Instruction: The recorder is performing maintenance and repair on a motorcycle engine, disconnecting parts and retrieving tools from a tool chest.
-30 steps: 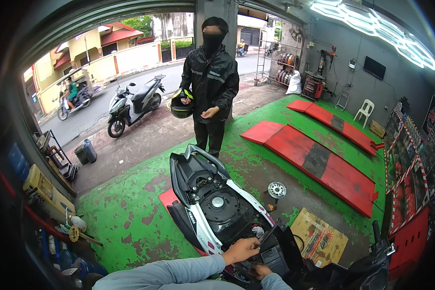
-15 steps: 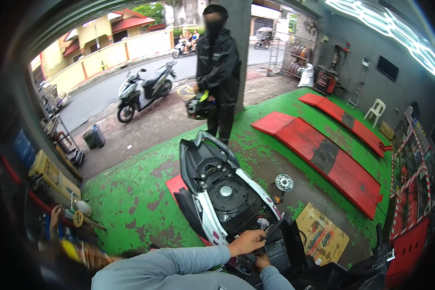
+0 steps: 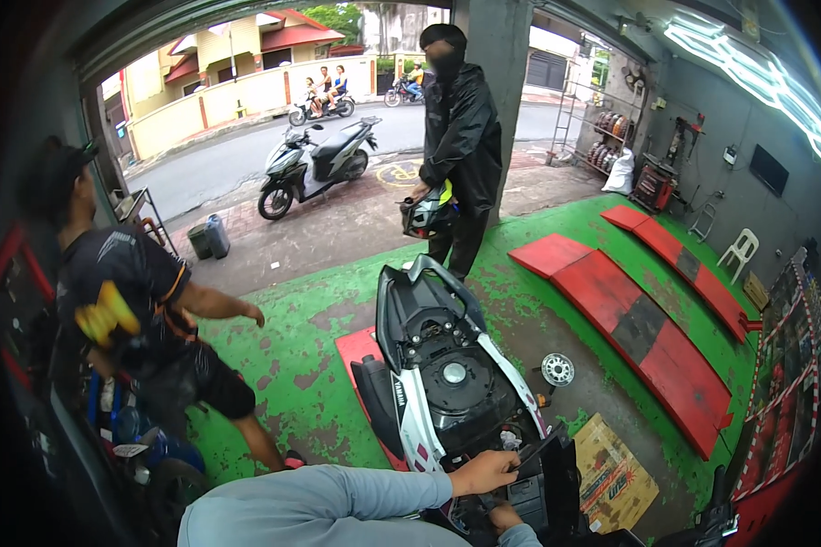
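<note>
The left hand [image 3: 483,472], on a light-blue sleeve, is curled around the edge of a black lifted scooter seat [image 3: 545,474] at the bottom of the head view, fingers clenched on its rim. The right hand [image 3: 504,518] sits just below it, low in the opened scooter body; only its top shows, and I cannot tell whether it grips anything. Both hands work at the rear of a white and black scooter [image 3: 447,383] standing on the green workshop floor [image 3: 319,319], its open compartment showing a round filler cap [image 3: 453,373]. A brake disc [image 3: 557,369] lies on the floor just right of the scooter, and a flattened cardboard box [image 3: 613,474] lies near the seat. 1 person in a dark raincoat [image 3: 462,137] stands beyond the scooter holding a helmet [image 3: 427,214]. Another person in a black shirt [image 3: 128,301] bends at the left. Red ramps [image 3: 648,337] lie to the right.
</note>
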A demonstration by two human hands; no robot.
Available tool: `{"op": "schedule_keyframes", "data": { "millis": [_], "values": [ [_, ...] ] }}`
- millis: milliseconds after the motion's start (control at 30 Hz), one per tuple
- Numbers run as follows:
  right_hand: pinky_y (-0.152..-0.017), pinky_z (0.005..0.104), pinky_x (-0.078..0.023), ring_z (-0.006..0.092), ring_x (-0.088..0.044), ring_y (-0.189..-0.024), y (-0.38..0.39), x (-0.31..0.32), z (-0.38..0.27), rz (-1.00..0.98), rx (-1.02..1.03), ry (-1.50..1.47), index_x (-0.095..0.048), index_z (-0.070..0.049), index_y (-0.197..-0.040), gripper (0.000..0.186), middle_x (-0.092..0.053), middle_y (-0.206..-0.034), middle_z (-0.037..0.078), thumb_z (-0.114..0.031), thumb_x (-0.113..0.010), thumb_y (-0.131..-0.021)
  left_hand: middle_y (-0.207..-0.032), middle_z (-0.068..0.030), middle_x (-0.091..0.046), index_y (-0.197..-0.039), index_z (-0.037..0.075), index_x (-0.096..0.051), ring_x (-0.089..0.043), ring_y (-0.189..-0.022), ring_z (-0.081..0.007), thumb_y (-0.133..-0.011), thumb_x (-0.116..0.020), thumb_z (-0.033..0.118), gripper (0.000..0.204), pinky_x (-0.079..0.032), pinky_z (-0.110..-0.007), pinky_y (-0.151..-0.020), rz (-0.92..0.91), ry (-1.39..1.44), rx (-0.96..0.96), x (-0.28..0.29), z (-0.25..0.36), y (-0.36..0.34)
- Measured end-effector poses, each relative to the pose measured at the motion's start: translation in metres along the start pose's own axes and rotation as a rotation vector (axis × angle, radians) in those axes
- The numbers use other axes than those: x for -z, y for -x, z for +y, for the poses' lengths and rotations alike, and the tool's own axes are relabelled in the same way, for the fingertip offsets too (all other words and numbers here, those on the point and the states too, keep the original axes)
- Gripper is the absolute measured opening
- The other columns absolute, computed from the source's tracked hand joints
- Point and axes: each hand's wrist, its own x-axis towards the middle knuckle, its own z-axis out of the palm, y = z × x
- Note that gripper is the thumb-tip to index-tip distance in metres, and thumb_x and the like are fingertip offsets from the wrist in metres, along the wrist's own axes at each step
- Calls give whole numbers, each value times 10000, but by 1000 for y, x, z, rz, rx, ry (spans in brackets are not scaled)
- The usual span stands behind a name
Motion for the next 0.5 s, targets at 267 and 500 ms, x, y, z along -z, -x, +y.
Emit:
{"op": "schedule_keyframes", "data": {
  "millis": [267,500],
  "values": [
    [-877,405,-521,400,-676,-1021,-10,-18,6,-55,24,126,-634,45,-1207,398,-703,-1108,217,-2,-583,-815,-725,-156,-602,-1062,-18,-614,-607,-667,-304,-876,-689,159,268,-461,-421,-640,-24,-11,22,1,-3,0],
    [-876,404,-521,394,-677,-1025,-17,-29,-5,-112,53,265,-638,42,-1204,391,-704,-1111,217,-15,-586,-821,-652,-101,-531,-1056,-5,-621,-516,-590,-224,-902,-683,140,221,-420,-382,-607,-21,10,22,1,0,2]
  ]
}}
